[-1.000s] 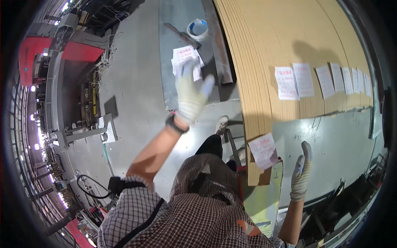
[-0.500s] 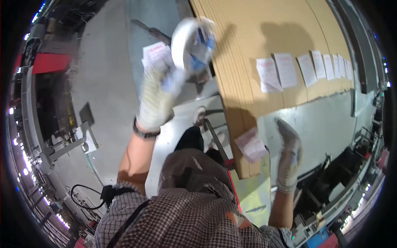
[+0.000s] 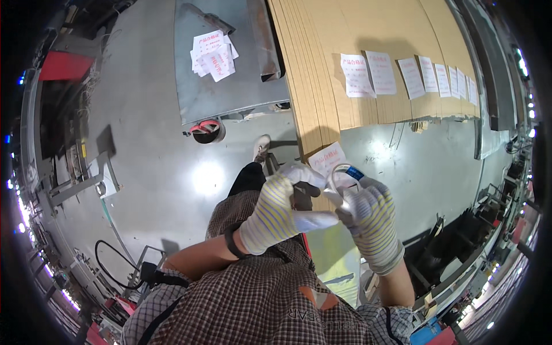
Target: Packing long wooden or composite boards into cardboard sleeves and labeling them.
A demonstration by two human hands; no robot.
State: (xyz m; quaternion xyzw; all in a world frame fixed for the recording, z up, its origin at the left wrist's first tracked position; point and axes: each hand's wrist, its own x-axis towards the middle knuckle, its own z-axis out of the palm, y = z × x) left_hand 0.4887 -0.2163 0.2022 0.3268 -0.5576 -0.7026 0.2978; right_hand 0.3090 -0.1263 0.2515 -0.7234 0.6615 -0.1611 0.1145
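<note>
**Tape roll gripped in the right hand, left hand right beside it**

Partly hidden: the tape roll (image 3: 354, 172), a white ring with a blue patch, lower right side lost behind the gloved fingers of the right hand (image 3: 372, 224). Gripped there at a tilt, hard to separate in places from the pale glove. Just left of the roll, the left hand (image 3: 276, 208), gloved too, half-curled, thumb and fingers spread apart, thumb pointing toward the right hand. Cannot tell whether touching the roll or just short of it.

Beyond the hands, at the near end of the cardboard stack (image 3: 397, 29), a printed slip (image 3: 326, 157), lower part covered by roll and glove. Farther away on the same cardboard, well apart from the hands, a row of slips (image 3: 428, 75), narrowed and hard to make out toward the right end.

At upper left, on the grey surface (image 3: 230, 96), an overlapping pile of slips (image 3: 213, 54), lower sheets mostly covered. Above the pile, a dark bar-shaped tool (image 3: 208, 20), exact kind unclear. Near the front edge of the surface, a black and red item (image 3: 208, 132), too small to identify. Cardboard and surface both cut off by the top of the view; machinery at lower right dim, fading into the black rim.
</note>
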